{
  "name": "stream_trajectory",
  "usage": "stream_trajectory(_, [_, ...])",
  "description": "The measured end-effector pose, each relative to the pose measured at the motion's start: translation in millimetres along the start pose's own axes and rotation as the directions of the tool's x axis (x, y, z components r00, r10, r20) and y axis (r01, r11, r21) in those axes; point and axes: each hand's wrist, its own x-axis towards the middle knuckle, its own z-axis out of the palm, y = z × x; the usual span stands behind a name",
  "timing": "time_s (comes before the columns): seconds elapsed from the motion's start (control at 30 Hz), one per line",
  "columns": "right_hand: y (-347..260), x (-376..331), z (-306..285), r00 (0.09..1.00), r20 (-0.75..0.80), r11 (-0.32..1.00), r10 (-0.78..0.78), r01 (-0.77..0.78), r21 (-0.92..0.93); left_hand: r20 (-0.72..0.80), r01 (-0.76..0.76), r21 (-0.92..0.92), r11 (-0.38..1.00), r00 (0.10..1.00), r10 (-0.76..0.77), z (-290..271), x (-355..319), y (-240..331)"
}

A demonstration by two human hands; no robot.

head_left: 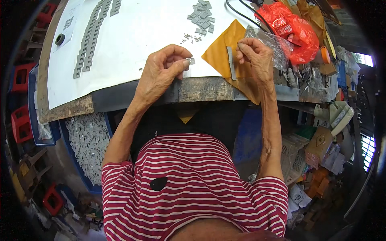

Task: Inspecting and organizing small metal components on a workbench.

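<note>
Thumb and forefinger of my left hand pinch a small flat grey metal plate, held just above the white sheet near the table's front edge. Over an orange-brown cloth, my right hand is closed in a pinch. Whatever lies between its fingertips is too small to make out. A narrow grey strip rests on the cloth, left of that hand. Tiny metal bits are scattered beyond my hands. Behind them sits a loose pile of similar grey plates.
Overlapping grey plates form long rows on the left, near a black ring. A red plastic bag, clear bubble wrap and dark cables crowd the right. Below the table's left side, a blue bin holds many grey parts.
</note>
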Motion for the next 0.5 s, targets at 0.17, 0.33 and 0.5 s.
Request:
stream_trajectory(0.17, [8.2,2.5,-6.6,0.998,-0.047,0.987,-0.050,0.042,-0.157,0.000,-0.050,-0.004,0.999,0.999,0.050,5.2,-0.3,-3.2])
stream_trajectory(0.33, [7.0,-2.9,-5.9,0.996,-0.089,0.999,0.032,-0.033,-0.015,0.008,-0.038,-0.025,0.999,0.999,0.038,8.6,-1.0,-8.3])
stream_trajectory(0.5, [-0.7,-15.3,6.9,0.989,-0.047,0.976,0.140,-0.130,0.172,0.039,-0.013,-0.010,1.000,0.999,0.013,11.6,-0.2,-10.9])
